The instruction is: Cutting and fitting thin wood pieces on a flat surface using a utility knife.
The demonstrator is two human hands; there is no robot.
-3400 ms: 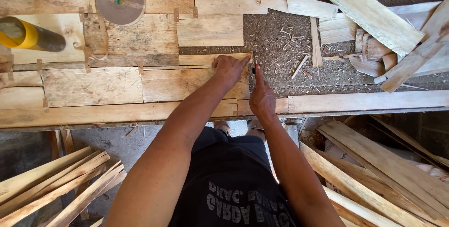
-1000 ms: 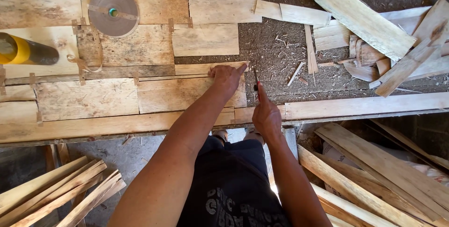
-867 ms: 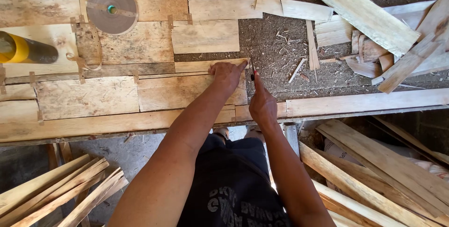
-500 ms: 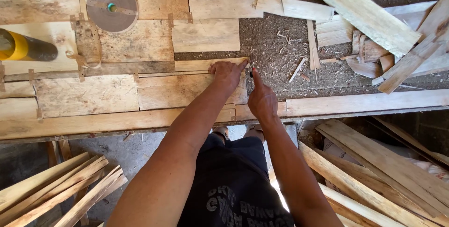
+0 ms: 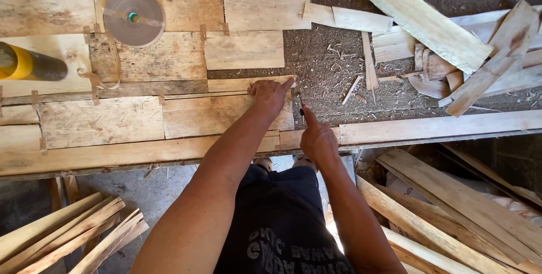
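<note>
Our left hand (image 5: 270,92) presses flat on the veneer sheet (image 5: 226,114) while our right hand (image 5: 317,136), at four o'clock, grips a small blade (image 5: 300,104).

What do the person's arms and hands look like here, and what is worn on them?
Both arms are bare from shoulder to wrist, with no sleeves reaching them. The left hand and the right hand wear no gloves, and no rings, watch or bands show. The dark top has pale printed lettering.

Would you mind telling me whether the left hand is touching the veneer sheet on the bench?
Touching. The head view shows the left hand pressed flat on the right end of the veneer sheet, fingers reaching its edge with no gap beneath.
</note>
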